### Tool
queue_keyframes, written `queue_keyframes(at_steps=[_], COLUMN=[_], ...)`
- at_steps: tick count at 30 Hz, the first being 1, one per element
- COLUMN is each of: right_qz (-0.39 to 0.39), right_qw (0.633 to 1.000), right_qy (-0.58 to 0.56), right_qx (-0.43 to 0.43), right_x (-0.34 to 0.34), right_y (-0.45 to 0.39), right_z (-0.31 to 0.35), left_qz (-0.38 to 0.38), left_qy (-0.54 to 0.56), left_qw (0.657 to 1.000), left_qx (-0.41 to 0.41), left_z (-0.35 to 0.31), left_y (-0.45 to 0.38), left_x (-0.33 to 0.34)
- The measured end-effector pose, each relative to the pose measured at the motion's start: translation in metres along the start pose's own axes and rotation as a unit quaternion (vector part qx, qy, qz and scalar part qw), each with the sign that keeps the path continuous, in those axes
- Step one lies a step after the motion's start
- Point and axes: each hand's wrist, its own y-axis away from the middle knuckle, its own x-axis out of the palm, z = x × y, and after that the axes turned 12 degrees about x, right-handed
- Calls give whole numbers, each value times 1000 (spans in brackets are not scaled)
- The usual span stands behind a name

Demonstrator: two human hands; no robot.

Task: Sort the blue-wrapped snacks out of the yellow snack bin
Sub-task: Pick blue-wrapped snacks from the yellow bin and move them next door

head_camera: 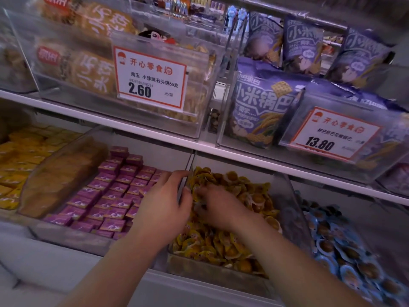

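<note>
Price tags (151, 78) reading 2.60, 13.80, hands (164, 203) in yellow snack bin (212, 270)

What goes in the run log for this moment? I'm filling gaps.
left hand on bin divider | right hand digging in yellow snacks | blue snacks in the neighbouring bin

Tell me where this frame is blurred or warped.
Head view: both hands, left hand and right hand, are motion-smeared over the yellow snack bin; the 2.60 price tag reads sharp; the shelf edge bows from wide-angle distortion.
</note>
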Motion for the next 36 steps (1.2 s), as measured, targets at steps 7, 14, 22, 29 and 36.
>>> queue_keyframes(at_steps=[7,14,22,29,36], right_qz=[27,56,87,114,34], right_qw=[996,996,996,990,949], right_qy=[87,68,-13,-69,-302], right_qx=[21,-5,-27,40,84], right_x=[29,31,9,-20,-22], right_y=[-13,0,15,19,15], right_z=[-1,-8,-2,-30,-28], left_qz=[14,18,25,28,31], left_qy=[11,28,44,39,27], left_qw=[1000,999,999,999,999], left_qx=[2,1,-4,-5,4], left_z=[6,7,7,10,5], left_y=[0,1,1,0,0], left_x=[-1,-1,-3,-2,-6])
